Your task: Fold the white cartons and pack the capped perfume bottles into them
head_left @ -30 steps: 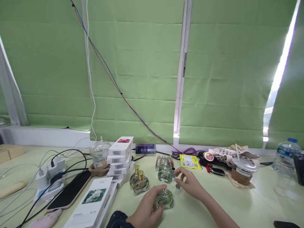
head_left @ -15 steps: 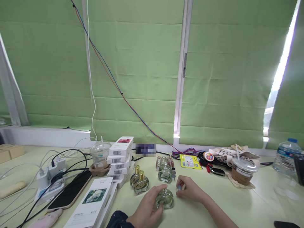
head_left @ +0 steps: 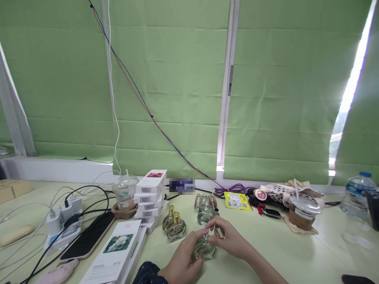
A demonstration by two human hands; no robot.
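Observation:
A round clear glass perfume bottle (head_left: 206, 251) stands on the table in front of me. My left hand (head_left: 186, 252) grips it from the left, thumb low and index finger up by its neck. At the bottle's top, the bent fingers of my right hand (head_left: 226, 238) are pinched together, hiding whatever lies between them. Just behind stands a second clear perfume bottle (head_left: 205, 215). Left of that are two gold-topped perfume bottles (head_left: 174, 227), side by side. Several slim reddish bottles (head_left: 197, 201) stand at the back.
Stacked white boxes (head_left: 150, 199) and a flat white box (head_left: 115, 252) are on the left, beside a phone (head_left: 89, 236), chargers and cables. A yellow packet (head_left: 237, 201), black car key (head_left: 271, 213), iced drink cup (head_left: 304, 213) and water bottle (head_left: 357, 193) are rightward.
My right hand has moved left from beside the perfume bottle to its top; a small pale piece seen in its fingers before is now hidden. My left hand keeps its grip.

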